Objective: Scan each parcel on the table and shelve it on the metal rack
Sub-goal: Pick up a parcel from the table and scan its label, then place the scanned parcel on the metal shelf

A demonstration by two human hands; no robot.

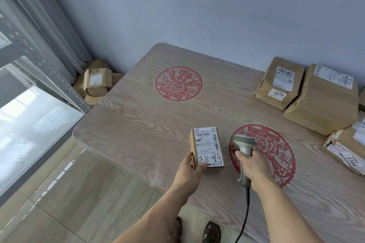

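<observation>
The small parcel (207,149) sits low in the centre of the frame, close to the near edge of the table (138,124), with its white label facing straight up. That makes sense: the barcode has to be open to the reader. The left hand (190,167) grips the parcel's near left corner, thumb across the bottom of the label and fingers curled down the side, which looks like steadying so the box does not slide or tilt. The right hand (254,165) is wrapped round the grip of the scanner (244,148), just right of the parcel; the scanner's head leans over toward the label, angled down at the printing rather than flat on, which I take to be the aiming pose. Its cable (245,221) trails off the bottom of the frame. I cannot tell whether the trigger is being pressed.

At the right edge wait at least 3 more parcels (324,98), stacked close together and well apart from the one in hand, so the queue stays out of the beam. The metal rack (45,77) rises at the upper left, its shelf within a turn of the body, handy for shelving. Spare cardboard boxes (96,83) lie on the floor beyond the table's far left corner.
</observation>
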